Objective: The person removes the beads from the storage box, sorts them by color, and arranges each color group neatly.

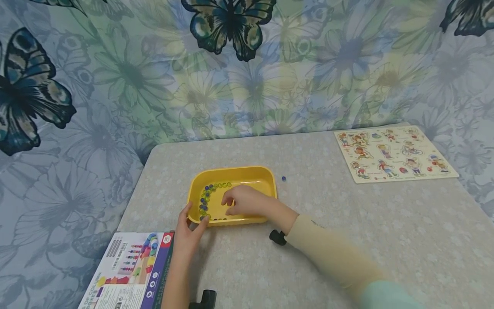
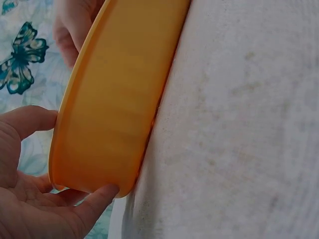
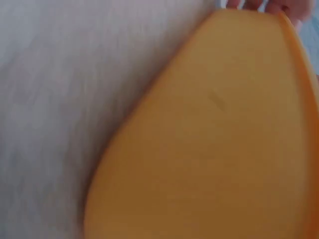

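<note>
A yellow plastic tray (image 1: 252,174) stands on the table. Small round glassy beads (image 1: 204,200), blue and yellow-green, lie along its left side and partly along the back and front. My left hand (image 1: 188,234) holds the tray's near left corner. In the left wrist view, the thumb and fingers of that hand (image 2: 45,199) lie against the tray's rim and outer wall. My right hand (image 1: 248,201) is over the inside of the tray with bent fingers, thumb and forefinger apart, and no bead visible between them. The right wrist view shows mostly the tray's outer wall (image 3: 199,139).
One blue bead (image 1: 284,178) lies on the table just right of the tray. A flat picture board (image 1: 393,154) with cartoon figures rests at the back right. A printed toy box (image 1: 127,270) sits at the near left, beside my left forearm. Patterned cloth (image 1: 254,94) hangs behind the table.
</note>
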`<control>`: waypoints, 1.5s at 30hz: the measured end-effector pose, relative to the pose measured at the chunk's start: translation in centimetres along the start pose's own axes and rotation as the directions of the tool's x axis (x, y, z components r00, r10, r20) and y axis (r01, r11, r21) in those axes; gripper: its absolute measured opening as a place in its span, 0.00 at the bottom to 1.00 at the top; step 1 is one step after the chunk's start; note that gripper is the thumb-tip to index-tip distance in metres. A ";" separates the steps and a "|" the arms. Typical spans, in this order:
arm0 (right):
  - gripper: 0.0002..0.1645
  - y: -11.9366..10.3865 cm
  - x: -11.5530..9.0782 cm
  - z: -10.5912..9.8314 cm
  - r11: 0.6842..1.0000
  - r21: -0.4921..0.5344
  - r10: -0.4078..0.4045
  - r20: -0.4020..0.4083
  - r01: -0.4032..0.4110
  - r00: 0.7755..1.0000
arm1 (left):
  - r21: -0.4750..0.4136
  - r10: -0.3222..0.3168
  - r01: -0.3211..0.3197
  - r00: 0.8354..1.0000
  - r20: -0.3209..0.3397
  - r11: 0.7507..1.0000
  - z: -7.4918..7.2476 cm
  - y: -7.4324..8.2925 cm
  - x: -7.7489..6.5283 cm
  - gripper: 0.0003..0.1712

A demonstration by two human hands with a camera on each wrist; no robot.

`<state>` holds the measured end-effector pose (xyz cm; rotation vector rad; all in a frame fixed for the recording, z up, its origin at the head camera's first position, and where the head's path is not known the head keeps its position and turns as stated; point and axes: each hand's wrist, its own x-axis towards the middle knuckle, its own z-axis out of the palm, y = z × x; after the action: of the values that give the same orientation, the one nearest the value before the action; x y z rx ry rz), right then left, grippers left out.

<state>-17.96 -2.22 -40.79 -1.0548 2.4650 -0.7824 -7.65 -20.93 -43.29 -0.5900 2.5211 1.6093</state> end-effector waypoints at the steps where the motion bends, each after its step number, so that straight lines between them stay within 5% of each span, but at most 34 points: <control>1: 0.14 -0.2 0.4 0.4 1.000 -0.008 0.004 0.013 -0.004 1.000 | 0.004 -0.001 0.001 1.000 -0.003 1.000 0.0 0.0 0.0 0.45; 18: 0.11 -1.9 4.8 4.0 0.993 -0.118 0.012 0.010 -0.010 1.000 | 0.009 0.040 -0.040 0.999 -0.001 0.999 -0.4 -0.2 0.1 0.46; 45: 0.05 -2.8 5.8 4.7 0.962 -0.272 0.034 0.058 -0.017 0.998 | -0.009 0.084 -0.084 0.996 0.002 0.996 0.1 -0.5 0.1 0.47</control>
<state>-17.88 -9.79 -43.28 -1.1172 2.5767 -0.4027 -7.56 -21.08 -43.82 -0.4881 2.5717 1.6476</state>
